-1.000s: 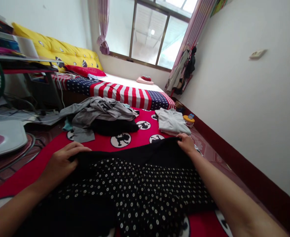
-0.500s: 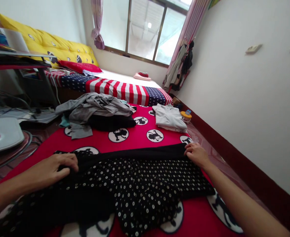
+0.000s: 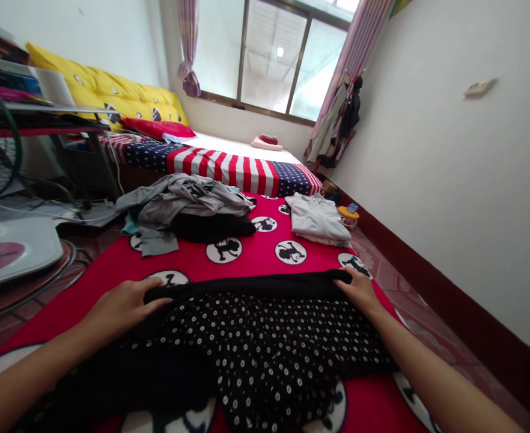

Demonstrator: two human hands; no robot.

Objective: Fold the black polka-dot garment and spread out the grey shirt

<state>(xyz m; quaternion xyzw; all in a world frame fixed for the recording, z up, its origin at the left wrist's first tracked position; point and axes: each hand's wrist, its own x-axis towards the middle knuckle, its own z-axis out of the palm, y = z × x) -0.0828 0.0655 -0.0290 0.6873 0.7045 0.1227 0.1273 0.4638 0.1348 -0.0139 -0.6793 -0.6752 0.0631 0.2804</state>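
Fingers (image 3: 153,299) of left hand (image 3: 121,310) and right hand (image 3: 359,290) pinched the far hem of the polka-dot garment (image 3: 265,343), spread at the red blanket's (image 3: 256,261) near edge. Looked light, limp; best held at hem corners.

Both bare arms (image 3: 427,373) stretch forward, wide apart. The left hand (image 3: 121,307) lies palm down, fingers extended. The right hand (image 3: 359,291) lies palm down too, fingers together pointing inward, thumb hidden.
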